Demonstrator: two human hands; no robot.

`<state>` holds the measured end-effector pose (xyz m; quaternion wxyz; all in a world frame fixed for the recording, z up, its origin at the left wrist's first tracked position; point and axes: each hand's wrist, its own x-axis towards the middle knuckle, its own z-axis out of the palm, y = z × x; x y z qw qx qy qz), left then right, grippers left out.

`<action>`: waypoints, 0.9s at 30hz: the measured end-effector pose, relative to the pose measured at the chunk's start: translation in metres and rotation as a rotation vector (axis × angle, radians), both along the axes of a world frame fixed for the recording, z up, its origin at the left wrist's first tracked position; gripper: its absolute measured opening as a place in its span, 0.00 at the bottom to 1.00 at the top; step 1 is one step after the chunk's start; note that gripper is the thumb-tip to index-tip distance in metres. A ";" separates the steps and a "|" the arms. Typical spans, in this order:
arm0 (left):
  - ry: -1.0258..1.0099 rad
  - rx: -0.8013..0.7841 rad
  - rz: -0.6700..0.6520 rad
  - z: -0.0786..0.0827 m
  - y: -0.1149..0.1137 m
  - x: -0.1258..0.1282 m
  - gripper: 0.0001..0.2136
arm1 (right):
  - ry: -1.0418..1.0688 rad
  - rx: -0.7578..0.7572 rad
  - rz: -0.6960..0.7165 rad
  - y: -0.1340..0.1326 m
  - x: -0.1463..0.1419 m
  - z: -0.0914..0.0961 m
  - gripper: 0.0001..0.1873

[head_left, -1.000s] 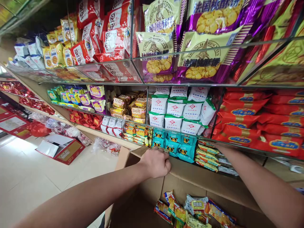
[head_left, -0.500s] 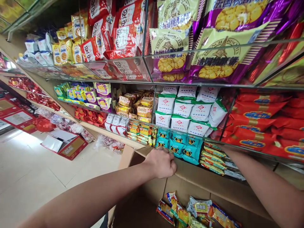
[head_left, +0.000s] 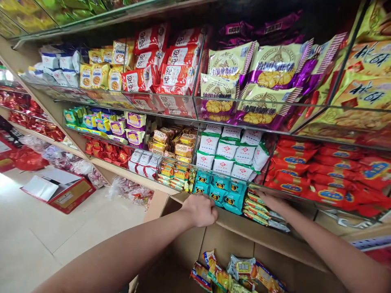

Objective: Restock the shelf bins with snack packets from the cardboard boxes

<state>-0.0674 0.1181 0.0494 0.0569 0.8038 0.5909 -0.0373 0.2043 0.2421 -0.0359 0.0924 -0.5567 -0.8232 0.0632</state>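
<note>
An open cardboard box (head_left: 244,238) stands in front of me against the low shelf. My left hand (head_left: 200,209) is closed over the edge of its back flap. Several colourful snack packets (head_left: 238,270) lie in the bottom of the box. My right hand (head_left: 270,200) reaches into the lowest shelf and rests at a stack of green and yellow packets (head_left: 255,209). Its fingers are hidden among them. Teal packets (head_left: 220,191) sit on the shelf between my two hands.
Glass shelves hold white and green bags (head_left: 226,152), red packs (head_left: 305,173) and purple and yellow biscuit bags (head_left: 259,81). An open red box (head_left: 61,193) lies on the tiled floor (head_left: 36,240) to the left, beside wrapped goods under the shelving.
The view has pulled back and tilted up, showing more of the upper shelves. My right hand now shows at the packet stack. My left hand stays on the box flap.
</note>
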 end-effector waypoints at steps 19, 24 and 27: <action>-0.014 -0.005 -0.006 -0.005 0.004 -0.002 0.17 | -0.203 -0.237 0.128 -0.006 0.010 0.006 0.37; -0.018 0.024 -0.021 -0.008 0.005 -0.003 0.17 | -0.181 -0.272 0.095 -0.015 0.004 0.011 0.43; -0.027 0.024 -0.017 -0.008 0.005 -0.003 0.17 | -0.174 -0.264 0.041 -0.020 0.008 0.008 0.51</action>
